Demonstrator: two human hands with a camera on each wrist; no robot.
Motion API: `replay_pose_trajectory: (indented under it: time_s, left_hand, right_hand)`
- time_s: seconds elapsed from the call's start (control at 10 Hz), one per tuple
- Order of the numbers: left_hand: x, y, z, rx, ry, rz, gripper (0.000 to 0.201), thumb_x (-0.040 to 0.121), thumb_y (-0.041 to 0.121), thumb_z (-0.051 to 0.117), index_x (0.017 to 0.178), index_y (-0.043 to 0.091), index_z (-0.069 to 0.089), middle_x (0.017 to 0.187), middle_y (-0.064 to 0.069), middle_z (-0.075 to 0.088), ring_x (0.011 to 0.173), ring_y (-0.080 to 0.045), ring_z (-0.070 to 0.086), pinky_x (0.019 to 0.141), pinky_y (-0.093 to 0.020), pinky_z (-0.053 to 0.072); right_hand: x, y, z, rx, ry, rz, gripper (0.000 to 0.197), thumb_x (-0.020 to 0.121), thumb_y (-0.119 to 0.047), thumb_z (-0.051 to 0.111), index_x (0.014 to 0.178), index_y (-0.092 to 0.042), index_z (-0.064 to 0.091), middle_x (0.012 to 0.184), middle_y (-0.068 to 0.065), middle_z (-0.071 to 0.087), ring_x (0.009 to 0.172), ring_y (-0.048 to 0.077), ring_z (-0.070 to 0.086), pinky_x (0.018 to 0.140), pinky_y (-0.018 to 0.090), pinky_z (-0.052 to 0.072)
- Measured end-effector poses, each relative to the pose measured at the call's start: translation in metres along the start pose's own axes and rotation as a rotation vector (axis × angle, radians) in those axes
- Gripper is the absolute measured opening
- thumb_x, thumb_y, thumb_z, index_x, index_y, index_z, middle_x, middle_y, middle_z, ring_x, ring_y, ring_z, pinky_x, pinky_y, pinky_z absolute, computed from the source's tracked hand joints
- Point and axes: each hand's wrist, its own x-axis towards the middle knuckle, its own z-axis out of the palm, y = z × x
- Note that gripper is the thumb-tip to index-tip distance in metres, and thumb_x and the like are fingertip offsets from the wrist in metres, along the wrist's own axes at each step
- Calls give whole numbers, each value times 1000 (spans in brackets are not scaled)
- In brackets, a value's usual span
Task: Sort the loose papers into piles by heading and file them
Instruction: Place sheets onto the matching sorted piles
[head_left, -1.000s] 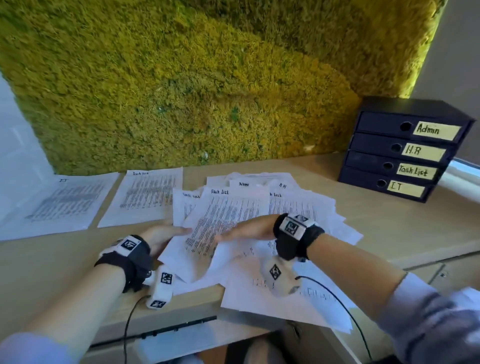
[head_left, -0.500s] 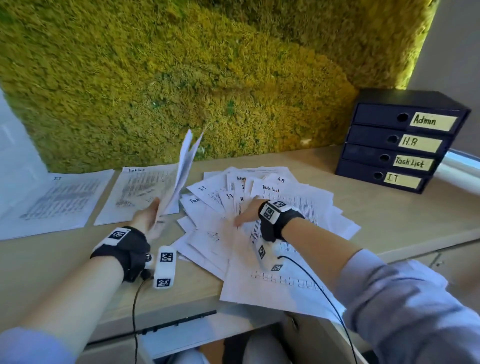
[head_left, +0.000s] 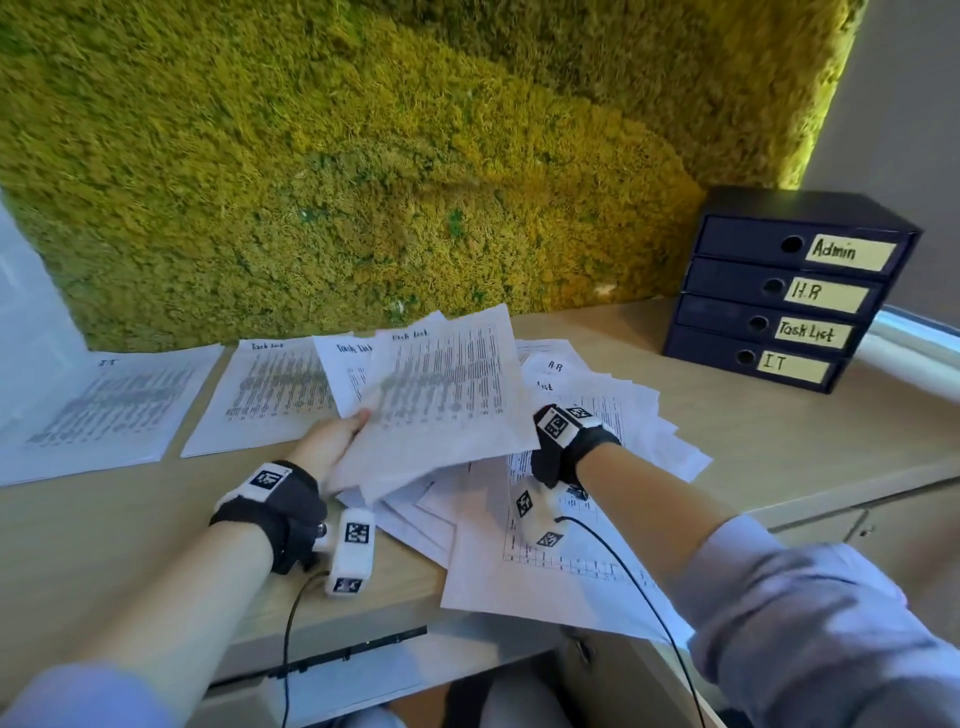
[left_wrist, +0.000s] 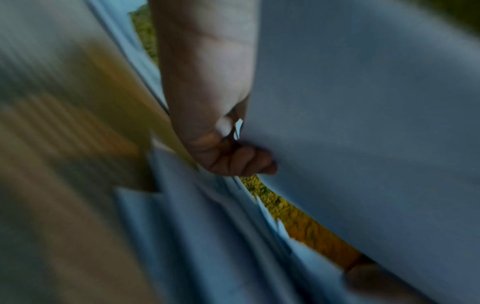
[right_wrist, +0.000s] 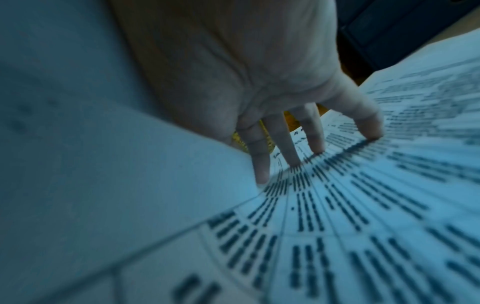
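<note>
My left hand (head_left: 337, 441) grips two printed sheets headed Task List (head_left: 441, 395), lifted and tilted above the desk; in the left wrist view its curled fingers (left_wrist: 239, 160) pinch the paper's (left_wrist: 363, 123) edge. My right hand (right_wrist: 306, 148) rests with straight, spread fingertips on the loose heap of papers (head_left: 623, 415); in the head view the raised sheets hide it and only its wristband (head_left: 563, 431) shows. Two sorted piles lie at the left: an IT pile (head_left: 104, 405) and a Task List pile (head_left: 270, 395).
A dark drawer unit (head_left: 779, 291) labelled Admin, H.R, Task List and IT stands at the back right of the wooden desk (head_left: 779, 431). A moss wall (head_left: 363, 156) rises behind. Some sheets overhang the desk's front edge (head_left: 545, 587).
My left hand has swung the held sheets from edge-on upright to face-up, over the heap toward the centre. My right hand stays pressed on the heap.
</note>
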Motion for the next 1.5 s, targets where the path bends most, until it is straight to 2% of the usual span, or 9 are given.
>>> replay_pose_trajectory:
  time_s: [0.1, 0.2, 0.4, 0.5, 0.6, 0.8, 1.0, 1.2, 1.5]
  left_hand:
    - [-7, -16, 8, 69, -65, -23, 24, 99, 18, 50, 114, 1, 57, 79, -16, 60, 59, -26, 55, 43, -25, 45]
    - [-9, -24, 0, 148, -84, -14, 24, 99, 14, 49, 117, -2, 54, 65, -15, 49, 42, -20, 41, 38, -17, 28]
    - [-17, -13, -1, 164, -212, -68, 29, 90, 7, 54, 119, 4, 56, 111, -27, 65, 97, -48, 62, 75, -63, 48]
    - [-24, -6, 4, 205, -260, -79, 28, 91, 3, 48, 118, 7, 56, 107, -25, 64, 88, -38, 64, 53, -40, 55]
    - [-23, -11, 4, 204, -239, -66, 44, 80, 3, 50, 124, 3, 53, 107, -24, 62, 90, -37, 61, 75, -47, 49]
    - [-18, -7, 17, 130, -65, -74, 59, 95, 56, 41, 133, 11, 49, 129, -17, 56, 113, -31, 57, 87, -37, 46]
    - [-8, -10, -9, 91, 113, 99, 21, 88, -8, 57, 106, 0, 62, 96, -18, 66, 83, -28, 60, 63, -31, 49]
    - [9, -17, -47, -11, 233, 26, 27, 98, 20, 46, 71, 20, 45, 82, -7, 51, 66, -18, 45, 81, -37, 42]
    - [-13, -1, -21, 98, 207, 25, 32, 100, 11, 39, 69, 15, 45, 24, 16, 42, 43, -6, 55, 59, -25, 35]
  right_hand:
    - [29, 10, -12, -32, -67, 73, 14, 92, -15, 59, 99, -3, 60, 101, 9, 60, 87, 22, 57, 76, 24, 46]
    - [55, 20, -37, 189, 157, 209, 32, 97, -19, 46, 120, 1, 56, 104, 16, 63, 83, 28, 55, 68, 28, 39]
    - [50, -2, -81, 65, 542, 63, 17, 95, -16, 47, 93, -2, 57, 64, 6, 52, 75, 32, 60, 55, 27, 38]
    - [52, -40, -72, -126, 371, -67, 22, 99, -17, 44, 83, -5, 54, 73, 6, 56, 74, 26, 58, 61, 28, 47]
    - [45, -78, -39, -33, 224, -226, 36, 102, -21, 40, 67, -10, 41, 67, 5, 50, 66, 24, 53, 63, 31, 45]
    - [32, -107, 34, 806, -584, -47, 69, 99, -48, 45, 146, -1, 31, 132, 24, 44, 112, 40, 56, 83, 45, 51]
    - [43, -58, -7, 346, -72, -28, 22, 98, -18, 45, 90, 0, 54, 92, 17, 59, 88, 32, 58, 79, 35, 55]
    - [36, -14, 11, -186, -261, 123, 82, 72, -75, 60, 132, -19, 56, 131, 5, 59, 115, 29, 59, 93, 38, 48]
    - [32, -33, 40, -51, -241, 302, 121, 55, -64, 66, 151, -15, 13, 132, 20, 46, 117, 40, 51, 95, 48, 48]
